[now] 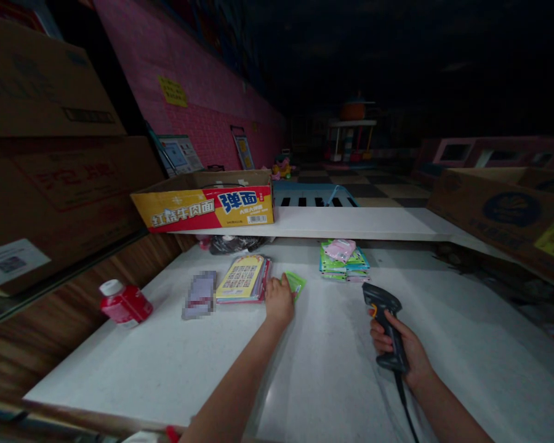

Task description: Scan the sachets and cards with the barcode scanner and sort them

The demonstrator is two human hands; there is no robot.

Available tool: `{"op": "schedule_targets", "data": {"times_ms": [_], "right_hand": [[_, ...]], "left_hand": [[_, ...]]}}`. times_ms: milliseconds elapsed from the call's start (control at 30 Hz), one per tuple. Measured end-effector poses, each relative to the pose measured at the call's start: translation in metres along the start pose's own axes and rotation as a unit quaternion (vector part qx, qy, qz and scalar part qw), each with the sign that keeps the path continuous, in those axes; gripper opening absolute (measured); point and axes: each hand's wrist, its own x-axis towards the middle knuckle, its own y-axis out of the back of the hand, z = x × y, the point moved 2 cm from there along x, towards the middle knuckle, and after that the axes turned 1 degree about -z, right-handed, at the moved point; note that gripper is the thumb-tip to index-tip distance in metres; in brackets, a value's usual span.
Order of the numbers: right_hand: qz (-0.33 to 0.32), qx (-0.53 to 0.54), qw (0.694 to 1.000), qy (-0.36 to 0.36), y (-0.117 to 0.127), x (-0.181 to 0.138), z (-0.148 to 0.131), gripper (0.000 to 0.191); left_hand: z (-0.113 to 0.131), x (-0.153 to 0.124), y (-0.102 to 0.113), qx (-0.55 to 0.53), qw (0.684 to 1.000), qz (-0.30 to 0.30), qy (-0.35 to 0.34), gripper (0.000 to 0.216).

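My right hand is wrapped round the handle of a black barcode scanner. The scanner's head points up and left, and its cable runs down toward the counter's near edge. My left hand is closed on the edge of a small green packet, partly covering it. Just left of that hand lies a stack of booklets with a yellow one on top. Farther back, between the hands, sits a pile of green packets, topped by a pink packet.
A white counter carries a red bottle with a white cap and a blurred-out flat object. Behind runs a raised white shelf with a yellow-red carton. Brown cartons stand at left and right.
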Motion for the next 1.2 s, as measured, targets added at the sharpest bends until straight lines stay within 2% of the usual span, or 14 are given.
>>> {"op": "schedule_targets", "data": {"times_ms": [100, 200, 300, 433, 500, 600, 733, 900, 1000, 1200], "right_hand": [[0.004, -0.011, 1.000, 0.001, -0.001, -0.001, 0.000, 0.023], [0.016, -0.039, 0.999, 0.006, -0.005, -0.004, 0.001, 0.027], [0.043, -0.106, 0.993, 0.017, -0.013, -0.008, 0.004, 0.034], [0.107, -0.268, 0.957, 0.022, -0.033, -0.015, 0.017, 0.041], [0.118, -0.340, 0.933, 0.006, -0.048, -0.019, 0.029, 0.046], [0.066, -0.420, 0.905, -0.005, -0.073, -0.026, 0.048, 0.053], [0.054, -0.468, 0.882, -0.011, -0.095, -0.035, 0.065, 0.049], [0.071, -0.452, 0.889, -0.004, -0.101, -0.041, 0.066, 0.044], [0.078, -0.447, 0.891, -0.004, -0.100, -0.042, 0.065, 0.045], [0.059, -0.417, 0.907, -0.001, -0.086, -0.038, 0.057, 0.047]], "left_hand": [[-0.006, -0.012, -0.003, -0.105, 0.994, 0.028, 0.018, 0.065], [-0.015, -0.022, -0.007, -0.228, 0.970, 0.061, 0.051, 0.042], [-0.023, -0.025, -0.008, -0.353, 0.926, 0.109, 0.078, 0.015], [-0.026, -0.026, -0.007, -0.447, 0.876, 0.155, 0.095, 0.007], [-0.025, -0.026, -0.007, -0.460, 0.869, 0.158, 0.096, 0.007], [-0.024, -0.026, -0.005, -0.472, 0.862, 0.158, 0.102, 0.008], [-0.022, -0.028, -0.002, -0.474, 0.860, 0.154, 0.110, 0.011], [-0.021, -0.029, 0.002, -0.431, 0.881, 0.151, 0.120, 0.009], [-0.021, -0.028, 0.003, -0.432, 0.884, 0.143, 0.112, 0.009], [-0.022, -0.026, 0.003, -0.425, 0.888, 0.129, 0.117, 0.012]]}}
